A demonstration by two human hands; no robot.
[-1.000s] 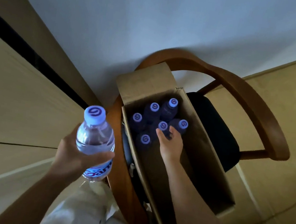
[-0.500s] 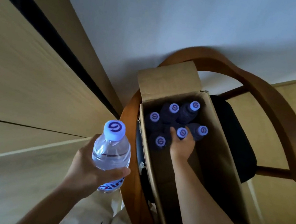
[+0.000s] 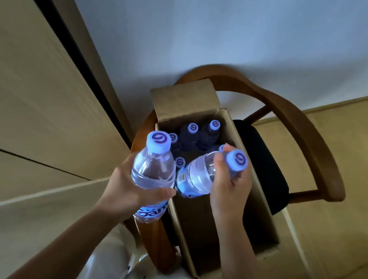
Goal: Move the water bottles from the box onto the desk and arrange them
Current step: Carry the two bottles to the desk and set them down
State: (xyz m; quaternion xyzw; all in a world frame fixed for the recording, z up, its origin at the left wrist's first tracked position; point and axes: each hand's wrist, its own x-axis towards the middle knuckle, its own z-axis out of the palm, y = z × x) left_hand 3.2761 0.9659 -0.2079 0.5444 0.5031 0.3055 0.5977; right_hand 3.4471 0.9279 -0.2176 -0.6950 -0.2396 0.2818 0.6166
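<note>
An open cardboard box [image 3: 247, 203] stands on a wooden chair. Several water bottles [image 3: 192, 133] with pale blue caps stand upright in its far end. My left hand [image 3: 127, 190] grips one clear bottle [image 3: 153, 170] upright by its body, to the left of the box. My right hand [image 3: 230, 189] holds a second bottle [image 3: 198, 177] by its neck, tilted with the cap up and to the right, raised above the box. The two held bottles nearly touch.
The chair's curved wooden backrest [image 3: 310, 134] wraps round the box, with a black seat cushion [image 3: 267, 166] to the right. A light wooden desk surface [image 3: 15, 114] fills the left side. A white wall [image 3: 219, 25] lies behind.
My right hand has taken a bottle by the neck and lifted it out of the box. My left hand has moved right with its bottle, close to the other one.
</note>
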